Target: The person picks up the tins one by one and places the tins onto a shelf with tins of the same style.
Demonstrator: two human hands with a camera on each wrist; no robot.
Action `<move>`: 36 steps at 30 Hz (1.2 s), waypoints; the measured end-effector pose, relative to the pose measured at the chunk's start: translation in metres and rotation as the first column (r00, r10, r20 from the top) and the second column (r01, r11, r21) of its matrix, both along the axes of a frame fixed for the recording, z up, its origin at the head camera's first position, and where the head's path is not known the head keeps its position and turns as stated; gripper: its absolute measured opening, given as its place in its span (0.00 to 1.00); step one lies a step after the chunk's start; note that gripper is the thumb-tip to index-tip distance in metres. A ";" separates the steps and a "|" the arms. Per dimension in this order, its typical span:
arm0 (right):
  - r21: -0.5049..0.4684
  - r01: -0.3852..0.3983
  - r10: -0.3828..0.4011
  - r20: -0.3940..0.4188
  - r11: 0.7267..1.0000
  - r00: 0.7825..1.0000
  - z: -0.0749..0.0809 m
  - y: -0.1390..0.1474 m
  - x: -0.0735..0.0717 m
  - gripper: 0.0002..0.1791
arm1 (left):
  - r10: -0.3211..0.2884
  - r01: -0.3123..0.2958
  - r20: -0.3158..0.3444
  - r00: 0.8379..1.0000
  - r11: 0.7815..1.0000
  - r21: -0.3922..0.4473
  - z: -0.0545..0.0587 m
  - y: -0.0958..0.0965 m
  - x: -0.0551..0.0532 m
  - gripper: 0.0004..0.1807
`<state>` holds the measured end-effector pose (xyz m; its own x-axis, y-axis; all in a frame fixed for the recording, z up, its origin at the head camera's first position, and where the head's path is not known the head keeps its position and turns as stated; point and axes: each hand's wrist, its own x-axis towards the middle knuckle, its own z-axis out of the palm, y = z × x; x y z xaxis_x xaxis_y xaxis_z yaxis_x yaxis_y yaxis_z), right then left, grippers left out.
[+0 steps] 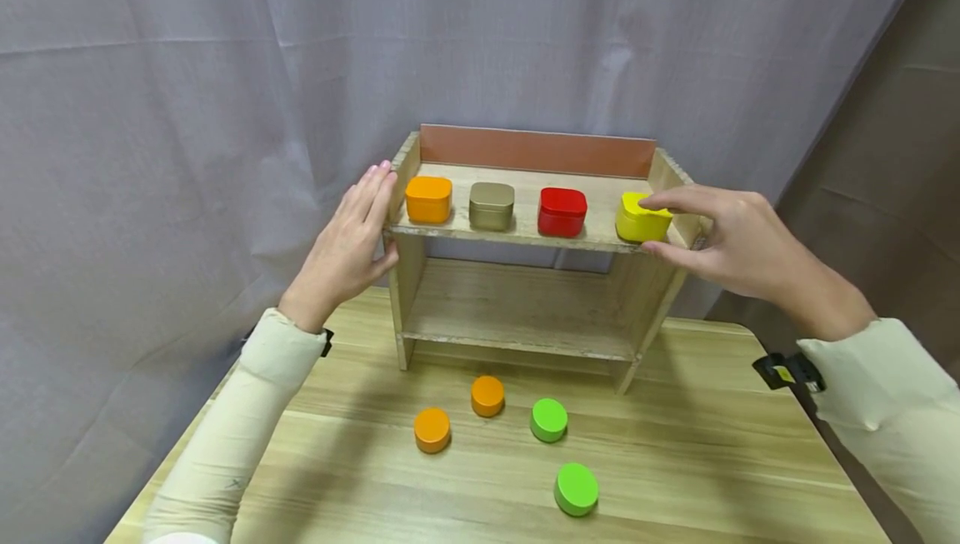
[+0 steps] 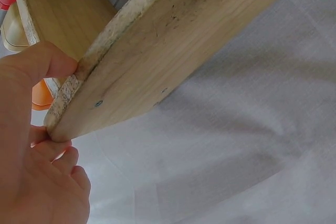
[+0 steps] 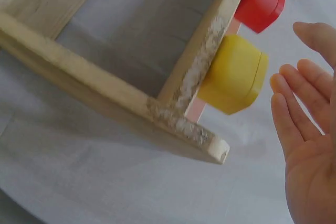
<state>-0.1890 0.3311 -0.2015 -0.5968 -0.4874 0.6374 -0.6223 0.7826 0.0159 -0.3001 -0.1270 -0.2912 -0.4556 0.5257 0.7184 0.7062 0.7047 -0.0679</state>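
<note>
My left hand [image 1: 345, 236] holds the left side panel of a small wooden shelf [image 1: 517, 306]. In the left wrist view the thumb [image 2: 55, 61] presses the panel's front edge, and the curled fingers lie at its top corner. At the shelf's right end is my right hand [image 1: 742, 236], thumb and fingers spread beside a yellow lidded box [image 1: 637, 223]. The right wrist view has a gap between those fingertips and the yellow box [image 3: 233, 74]. Along the top board, left to right, stand an orange box [image 1: 429, 201], an olive box [image 1: 491, 207], a red box [image 1: 562, 213] and the yellow one.
Two orange round discs [image 1: 432, 431] and two green round discs [image 1: 577, 490] lie on the wooden table [image 1: 675, 461] before the shelf. A brown strip [image 1: 536, 151] backs the top board. Grey curtain [image 1: 225, 69] hangs behind.
</note>
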 end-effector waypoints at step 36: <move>-0.017 -0.238 0.231 0.304 0.971 0.924 -0.163 -0.022 -0.003 0.30 | -0.001 0.001 0.001 1.000 1.000 0.002 0.000 0.000 -0.001 0.53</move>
